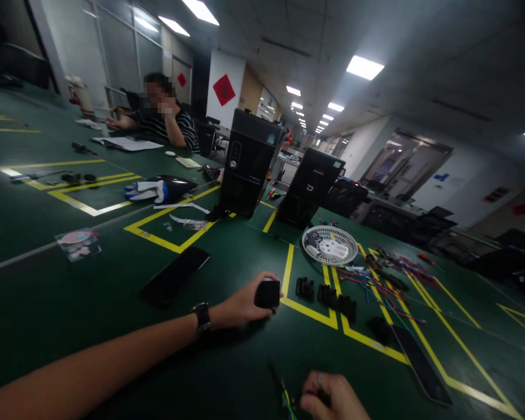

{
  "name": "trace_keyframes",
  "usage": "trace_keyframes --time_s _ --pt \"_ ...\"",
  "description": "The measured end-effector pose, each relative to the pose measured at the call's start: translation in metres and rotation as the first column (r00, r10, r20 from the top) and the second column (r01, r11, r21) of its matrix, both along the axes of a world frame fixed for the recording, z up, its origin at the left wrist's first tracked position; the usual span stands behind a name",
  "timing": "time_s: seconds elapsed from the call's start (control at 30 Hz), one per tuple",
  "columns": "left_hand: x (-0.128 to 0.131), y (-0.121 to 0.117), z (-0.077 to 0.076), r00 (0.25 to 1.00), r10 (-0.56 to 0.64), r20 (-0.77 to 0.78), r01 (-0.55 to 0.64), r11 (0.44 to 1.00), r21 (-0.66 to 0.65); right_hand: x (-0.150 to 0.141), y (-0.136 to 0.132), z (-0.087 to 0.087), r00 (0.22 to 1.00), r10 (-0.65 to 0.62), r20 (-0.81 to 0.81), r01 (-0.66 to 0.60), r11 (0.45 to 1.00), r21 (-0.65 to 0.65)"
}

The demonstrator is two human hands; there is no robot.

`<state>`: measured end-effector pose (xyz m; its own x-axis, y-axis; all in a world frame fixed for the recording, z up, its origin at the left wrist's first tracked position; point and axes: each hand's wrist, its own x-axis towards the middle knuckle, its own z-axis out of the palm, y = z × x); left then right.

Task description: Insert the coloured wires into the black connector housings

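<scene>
My left hand [245, 303] reaches out over the green table [114, 326] and is closed round a small black block [268, 293] near a yellow tape line. A black watch sits on that wrist. My right hand [332, 398] is at the bottom edge, fingers curled on a bundle of thin coloured wires [287, 401]. Just beyond the block lie several small black connector parts [328, 294].
A dark phone [175, 276] lies left of my left hand and a dark flat device [422, 364] at the right. A white fan grille [329, 245], loose coloured wires [376, 280], two black computer towers [249, 163] and gloves [146, 190] lie further back. A person sits at the far left.
</scene>
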<state>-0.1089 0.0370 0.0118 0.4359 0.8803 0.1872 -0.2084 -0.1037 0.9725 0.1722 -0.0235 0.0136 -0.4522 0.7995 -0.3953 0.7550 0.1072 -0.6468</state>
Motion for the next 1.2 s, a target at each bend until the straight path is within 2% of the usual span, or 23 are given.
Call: trace_keyframes --time_s 0.07,0.1,0.2,0.3,0.4,0.47,0.57,0.67,0.73,0.83,0.93,1.2 --pt "0.002 -0.001 -0.002 0.999 0.02 0.047 -0.019 1.0 -0.021 -0.002 -0.003 0.014 0.992 -0.095 -0.081 0.095 0.995 -0.004" --pt "0.003 -0.002 -0.003 0.996 0.044 0.076 -0.042 0.998 -0.038 -0.002 -0.003 0.021 0.988 -0.102 -0.12 0.103 0.995 0.002" --pt "0.006 -0.013 -0.008 0.976 0.123 0.178 -0.104 0.989 -0.109 -0.001 0.0 0.045 0.968 -0.095 -0.232 0.131 0.981 0.146" --pt "0.011 -0.03 -0.01 0.935 0.179 0.306 -0.115 0.97 -0.216 -0.009 0.001 0.066 0.944 -0.169 -0.283 0.254 0.92 0.299" --pt "0.016 -0.043 -0.008 0.863 0.248 0.44 -0.097 0.937 -0.337 -0.03 -0.004 0.076 0.919 -0.171 -0.355 0.308 0.873 0.379" --pt "0.018 -0.048 -0.005 0.818 0.283 0.501 -0.071 0.913 -0.401 -0.049 -0.007 0.07 0.891 -0.134 -0.433 0.328 0.851 0.41" --pt "0.018 -0.052 -0.001 0.777 0.306 0.551 -0.043 0.898 -0.439 -0.076 -0.007 0.049 0.828 -0.143 -0.542 0.386 0.847 0.365" --pt "0.021 -0.054 -0.001 0.753 0.282 0.594 -0.017 0.911 -0.412 -0.094 -0.005 0.028 0.797 -0.158 -0.583 0.412 0.848 0.334" --pt "0.024 -0.054 -0.002 0.755 0.235 0.613 0.013 0.928 -0.372 -0.1 -0.004 0.02 0.784 -0.149 -0.602 0.395 0.869 0.298" --pt "0.03 -0.054 -0.004 0.768 0.186 0.613 0.048 0.937 -0.345 -0.104 -0.005 0.015 0.744 -0.188 -0.641 0.385 0.905 0.18" --pt "0.032 -0.053 -0.004 0.771 0.166 0.615 0.076 0.935 -0.347 -0.105 -0.007 0.014 0.72 -0.238 -0.652 0.393 0.914 0.1" --pt "0.032 -0.055 -0.003 0.786 0.12 0.606 0.112 0.937 -0.331 -0.104 -0.011 0.015 0.648 -0.266 -0.713 0.416 0.908 0.039"
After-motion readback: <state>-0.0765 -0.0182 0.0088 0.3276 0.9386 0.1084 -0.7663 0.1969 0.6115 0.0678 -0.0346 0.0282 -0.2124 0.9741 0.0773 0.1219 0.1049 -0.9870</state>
